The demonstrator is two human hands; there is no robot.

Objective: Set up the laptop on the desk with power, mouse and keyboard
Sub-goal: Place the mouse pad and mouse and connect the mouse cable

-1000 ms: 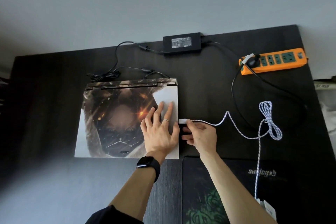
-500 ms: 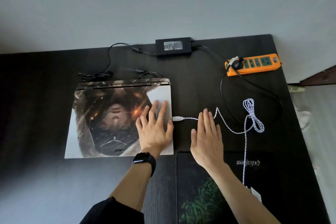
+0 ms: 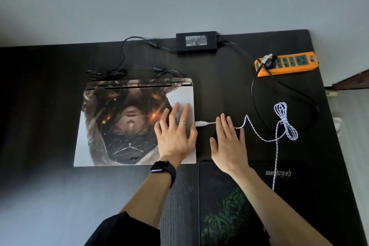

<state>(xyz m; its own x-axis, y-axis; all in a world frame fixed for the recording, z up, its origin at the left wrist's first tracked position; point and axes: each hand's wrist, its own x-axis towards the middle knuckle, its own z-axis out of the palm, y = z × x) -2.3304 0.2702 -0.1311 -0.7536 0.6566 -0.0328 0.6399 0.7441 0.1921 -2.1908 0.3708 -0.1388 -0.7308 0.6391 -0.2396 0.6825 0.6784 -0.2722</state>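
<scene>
Left hand point(image 3: 175, 138): 1 thin silver ring point(image 3: 182, 123) on a finger, black smartwatch point(image 3: 162, 168) with dark band on the wrist behind it. Forearm bare, black short sleeve point(image 3: 127, 229) further up. Right hand point(image 3: 229, 144): no ring, no watch, forearm bare as far back as the frame shows.

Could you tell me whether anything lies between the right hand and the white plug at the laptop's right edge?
Nothing visible does. The right hand is open, flat over the braided cable, and only bare desk separates its fingers from the white plug at the laptop edge. The left hand rests on the lid, beside the plug.
</scene>
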